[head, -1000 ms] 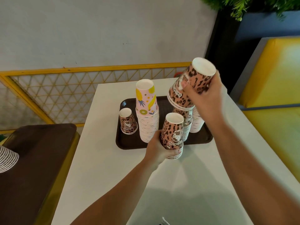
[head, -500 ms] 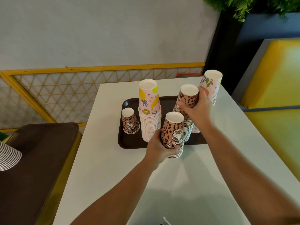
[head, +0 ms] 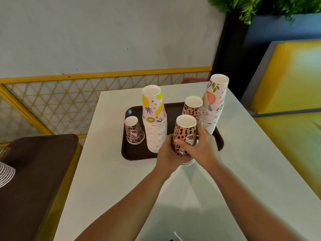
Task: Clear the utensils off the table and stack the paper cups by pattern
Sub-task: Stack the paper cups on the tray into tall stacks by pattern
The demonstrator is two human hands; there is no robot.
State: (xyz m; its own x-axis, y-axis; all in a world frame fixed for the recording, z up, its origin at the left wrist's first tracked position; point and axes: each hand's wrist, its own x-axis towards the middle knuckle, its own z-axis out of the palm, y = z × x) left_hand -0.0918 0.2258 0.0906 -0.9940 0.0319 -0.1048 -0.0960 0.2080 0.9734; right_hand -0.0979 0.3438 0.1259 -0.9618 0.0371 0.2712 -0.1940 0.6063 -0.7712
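A short stack of upside-down leopard-print cups stands at the front edge of the dark brown tray. My left hand grips it from the left and my right hand grips it from the right. On the tray behind stand a second leopard-print stack, a tall fruit-print stack left of centre, another fruit-print stack at the right, and one small leopard-print cup at the left.
The white table ends at a yellow lattice railing behind. A dark brown table on the left carries striped white cups at its edge. A yellow bench runs along the right. Something white peeks in at the bottom.
My right hand set the leopard-print cups it held high down onto the rear leopard stack, then came over to the front stack. My left hand stayed on that stack.
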